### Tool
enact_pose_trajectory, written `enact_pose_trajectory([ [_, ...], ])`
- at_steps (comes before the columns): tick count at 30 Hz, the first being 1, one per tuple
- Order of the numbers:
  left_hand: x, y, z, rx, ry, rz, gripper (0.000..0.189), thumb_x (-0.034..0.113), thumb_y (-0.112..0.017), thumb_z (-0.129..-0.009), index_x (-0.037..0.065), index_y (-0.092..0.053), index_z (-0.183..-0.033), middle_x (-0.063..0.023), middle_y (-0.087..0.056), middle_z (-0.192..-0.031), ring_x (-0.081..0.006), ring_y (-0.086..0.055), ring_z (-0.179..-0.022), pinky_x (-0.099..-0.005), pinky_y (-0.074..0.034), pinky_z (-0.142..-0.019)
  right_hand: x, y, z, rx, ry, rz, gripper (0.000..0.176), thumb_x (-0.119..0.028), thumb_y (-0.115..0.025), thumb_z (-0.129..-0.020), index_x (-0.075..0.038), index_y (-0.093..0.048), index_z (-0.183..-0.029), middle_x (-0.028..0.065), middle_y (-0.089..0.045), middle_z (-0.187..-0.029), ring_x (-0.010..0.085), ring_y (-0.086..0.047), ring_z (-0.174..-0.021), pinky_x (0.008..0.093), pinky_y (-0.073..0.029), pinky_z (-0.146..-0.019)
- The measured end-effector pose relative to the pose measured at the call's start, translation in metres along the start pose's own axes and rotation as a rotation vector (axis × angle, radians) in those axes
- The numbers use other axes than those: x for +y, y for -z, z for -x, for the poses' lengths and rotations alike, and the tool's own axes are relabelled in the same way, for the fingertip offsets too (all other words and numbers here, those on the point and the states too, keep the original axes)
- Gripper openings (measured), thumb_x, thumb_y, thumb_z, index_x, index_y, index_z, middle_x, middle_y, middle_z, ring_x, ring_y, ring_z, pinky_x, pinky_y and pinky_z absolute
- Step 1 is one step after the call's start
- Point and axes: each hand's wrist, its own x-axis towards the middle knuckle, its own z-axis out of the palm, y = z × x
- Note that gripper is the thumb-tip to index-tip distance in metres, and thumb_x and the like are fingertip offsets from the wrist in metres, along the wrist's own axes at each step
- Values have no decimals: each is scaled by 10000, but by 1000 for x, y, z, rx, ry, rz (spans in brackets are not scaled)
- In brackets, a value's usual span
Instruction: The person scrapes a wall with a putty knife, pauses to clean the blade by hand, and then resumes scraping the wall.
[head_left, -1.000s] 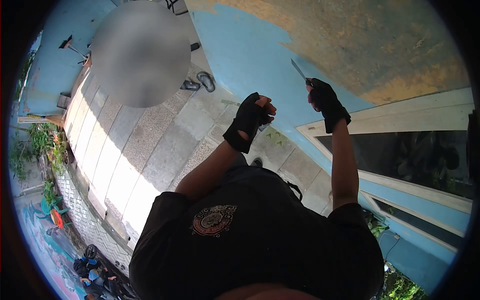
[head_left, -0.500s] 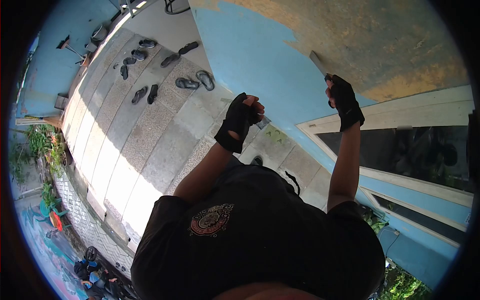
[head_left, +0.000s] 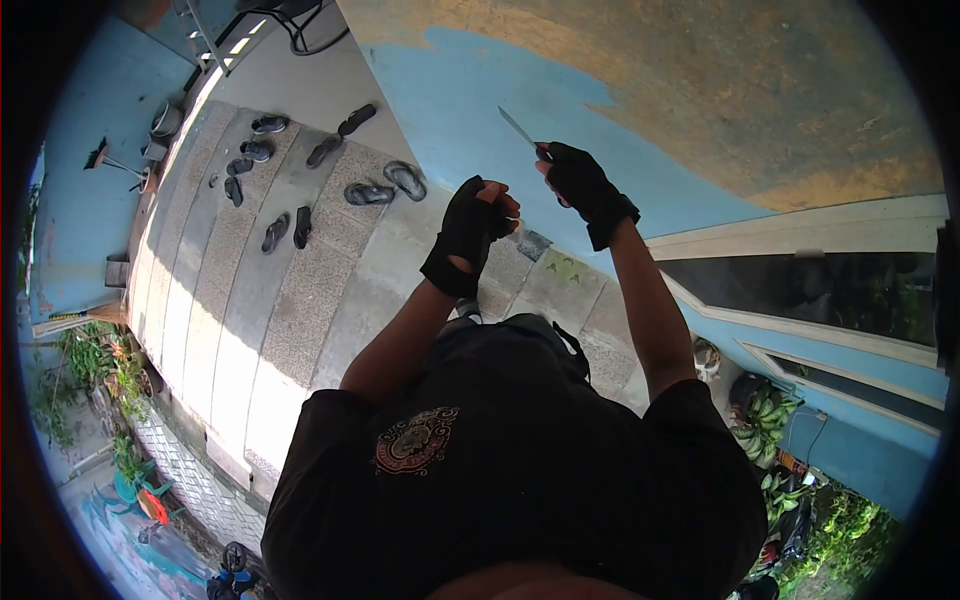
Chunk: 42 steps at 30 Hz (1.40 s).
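In a black fingerless glove, my left hand [head_left: 474, 232] is curled closed in front of my body, over the paved floor; whether its fingers hold anything cannot be made out. My right hand [head_left: 583, 190], gloved alike, grips the handle of a scraper [head_left: 518, 126]. Its thin blade points up and left, seen nearly edge-on beside the blue wall [head_left: 470, 110]. Touch between blade and wall cannot be told. Above, the wall's blue paint ends at a bare brownish patch [head_left: 740, 90].
Several sandals [head_left: 369, 194] lie on the tiled floor [head_left: 300, 300] to the left. A white-framed window [head_left: 800, 290] is at the right. Potted plants [head_left: 765, 415] stand below it. A broom [head_left: 120, 165] leans at the far left, and a metal-legged chair [head_left: 300, 30] is at the top.
My right hand has moved left with the scraper, whose blade has tilted further left. The left hand stays nearly in place. The view has shifted slightly.
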Motion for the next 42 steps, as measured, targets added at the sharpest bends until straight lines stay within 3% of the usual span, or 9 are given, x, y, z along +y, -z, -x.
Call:
enact_pose_trajectory([
  [3, 2, 4, -17, -10, 26, -2, 218, 274, -610, -983, 64, -598, -1044, -68, -668, -837, -194, -660, -767, -350, -557, -714, 6, 31, 49, 124, -67, -2, 434, -143, -655, -957, -15, -564, -1361, -36, -486, -691, 59, -419, -505, 247, -366, -463],
  [9, -5, -32, -45, -199, 167, -119, 289, 323, -589, -1011, 61, -588, -1133, -107, -695, -985, -188, -668, -846, -333, -550, -772, 17, 44, 111, 260, -95, -551, 518, -48, -615, -953, -28, -485, -1454, -33, -432, -686, 59, -409, -503, 246, -366, -466],
  [13, -18, -68, -60, -357, 189, -173, 402, 376, -571, -1019, 55, -566, -1260, -127, -684, -1146, -198, -660, -999, -320, -534, -845, 6, 38, 111, 267, -109, -540, 554, -40, -579, -957, -28, -441, -1493, -23, -457, -668, 70, -443, -501, 243, -394, -477],
  [20, -47, -125, -92, -443, 114, 45, 517, 447, -546, -1025, 7, -526, -1297, -162, -672, -1167, -228, -678, -1013, -388, -549, -897, 2, 61, 102, 154, -38, -312, 614, 4, -513, -954, -52, -362, -1546, -4, -493, -706, 90, -459, -528, 246, -396, -511],
  [26, -83, -167, -118, -388, -7, 303, 556, 547, -541, -999, -1, -620, -1050, -159, -706, -962, -258, -688, -901, -382, -551, -840, 15, 100, 97, 35, -57, -493, 592, -62, -526, -983, -87, -352, -1549, 3, -472, -708, 90, -429, -518, 250, -389, -518],
  [32, -99, -203, -132, -260, -29, 449, 604, 618, -496, -988, 38, -610, -861, -102, -646, -768, -283, -665, -797, -408, -548, -768, 21, 139, 81, -125, -183, -617, 186, -69, -543, -969, -62, -527, -1155, 20, -488, -712, 97, -431, -498, 256, -369, -481],
  [35, -106, -207, -141, -247, -41, 616, 580, 616, -508, -985, 67, -583, -812, -78, -586, -677, -275, -632, -729, -415, -538, -713, 42, 145, 71, -76, -185, -414, 178, -56, -551, -947, -67, -541, -1125, 15, -485, -689, 97, -417, -484, 259, -362, -469],
  [37, -104, -209, -140, -266, -53, 655, 550, 605, -517, -986, 89, -568, -802, -69, -557, -638, -269, -613, -700, -416, -531, -687, 40, 146, 69, -24, -61, 70, 343, -115, -584, -921, 8, -520, -1234, 93, -584, -805, 181, -590, -609, 334, -479, -562],
  [42, -88, -202, -135, -111, 11, 653, 481, 575, -511, -1006, 148, -525, -786, -37, -509, -594, -238, -599, -682, -404, -514, -658, 25, 127, 71, 73, 144, 184, 309, -131, -572, -956, -1, -538, -1234, 105, -596, -887, 206, -616, -715, 336, -496, -645],
])
